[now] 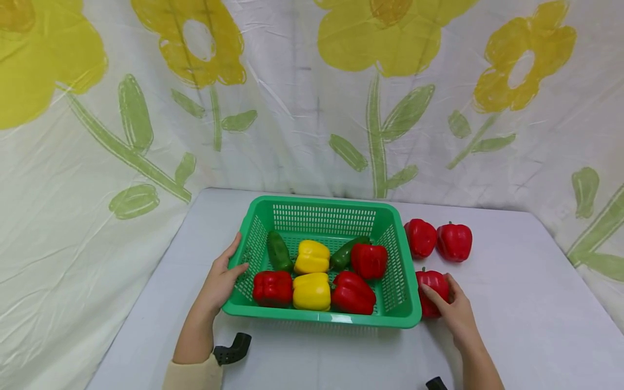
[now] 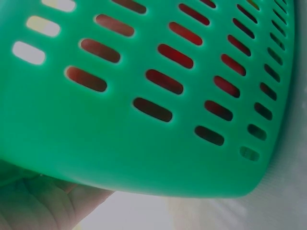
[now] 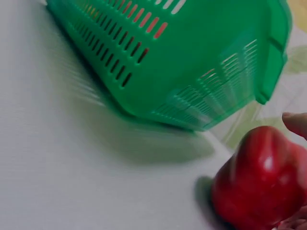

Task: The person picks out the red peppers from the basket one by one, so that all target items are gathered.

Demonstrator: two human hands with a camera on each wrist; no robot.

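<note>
A green plastic basket (image 1: 336,318) stands in the middle of the table. My left hand (image 1: 219,283) grips its left rim, thumb over the top edge; the left wrist view shows part of that hand (image 2: 48,203) under the basket's wall (image 2: 120,148). Just right of the basket, my right hand (image 1: 455,309) holds a red bell pepper (image 1: 433,287) between thumb and fingers. That pepper (image 3: 259,179) appears low over the tabletop in the right wrist view, with most of the hand out of frame. Two more red bell peppers, one (image 1: 421,238) beside another (image 1: 455,242), lie farther back.
Inside the basket are three red bell peppers, such as the front left one (image 1: 273,288), two yellow bell peppers (image 1: 312,291) and two dark green cucumber-like vegetables (image 1: 279,252). A white cloth with painted flowers (image 1: 292,135) hangs behind the white table (image 1: 517,303).
</note>
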